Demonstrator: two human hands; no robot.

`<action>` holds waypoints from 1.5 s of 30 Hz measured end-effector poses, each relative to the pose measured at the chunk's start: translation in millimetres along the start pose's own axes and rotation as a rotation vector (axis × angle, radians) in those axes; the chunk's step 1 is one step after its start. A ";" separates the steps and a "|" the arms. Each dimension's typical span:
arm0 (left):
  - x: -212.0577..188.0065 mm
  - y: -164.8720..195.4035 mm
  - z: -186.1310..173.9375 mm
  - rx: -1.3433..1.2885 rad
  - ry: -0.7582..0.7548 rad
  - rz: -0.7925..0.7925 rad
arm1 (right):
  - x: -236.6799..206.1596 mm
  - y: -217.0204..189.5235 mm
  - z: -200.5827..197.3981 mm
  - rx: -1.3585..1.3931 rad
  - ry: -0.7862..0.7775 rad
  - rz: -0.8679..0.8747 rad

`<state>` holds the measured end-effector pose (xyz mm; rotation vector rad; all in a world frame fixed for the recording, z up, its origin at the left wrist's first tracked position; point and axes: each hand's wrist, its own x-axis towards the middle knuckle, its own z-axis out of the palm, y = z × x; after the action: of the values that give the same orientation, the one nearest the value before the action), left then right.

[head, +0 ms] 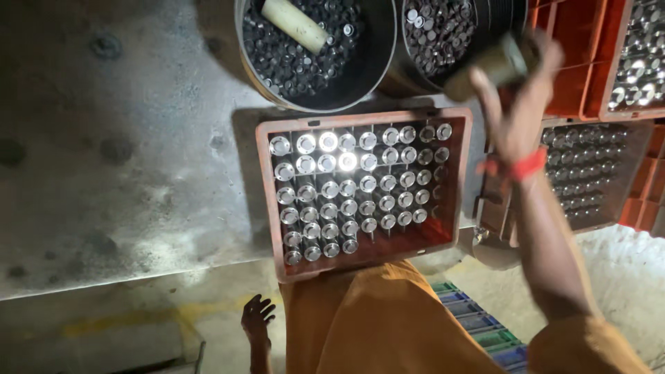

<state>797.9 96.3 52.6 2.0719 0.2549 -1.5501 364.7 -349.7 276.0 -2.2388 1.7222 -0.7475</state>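
My right hand [518, 104] is raised at the upper right, closed around a dull metal cylinder [493, 68] held over a round tub of small metal parts [443, 28]. A red band circles that wrist. Below it an orange crate [267, 201] holds rows of upright shiny metal cylinders [346, 187]. My left hand [257, 317] hangs low near the floor, fingers spread, holding nothing. My orange clothing fills the bottom centre.
A second round tub [360, 69] at the top holds dark small parts and a pale cylinder [294, 24]. More orange crates [575, 41] with metal pieces stand at the right. Grey concrete floor [118, 159] lies to the left; a blue-green crate [485, 332] is under my right arm.
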 end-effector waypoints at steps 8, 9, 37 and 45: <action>30.4 38.1 -32.0 -0.047 -0.010 0.138 | 81.4 68.0 77.6 -0.387 -0.468 -0.286; 30.2 47.6 -31.5 0.045 0.044 0.181 | 72.2 64.1 75.8 -0.380 -0.310 -0.470; 24.6 205.0 157.0 0.322 -0.102 0.864 | -245.4 86.6 61.7 0.350 -0.208 0.918; 6.1 97.5 117.3 0.342 0.130 0.562 | -330.2 86.2 32.6 0.401 -0.298 0.944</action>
<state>746.4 -47.4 53.3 2.2372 -0.5422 -1.1707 248.6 -65.8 122.9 -1.0125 1.9468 -0.4310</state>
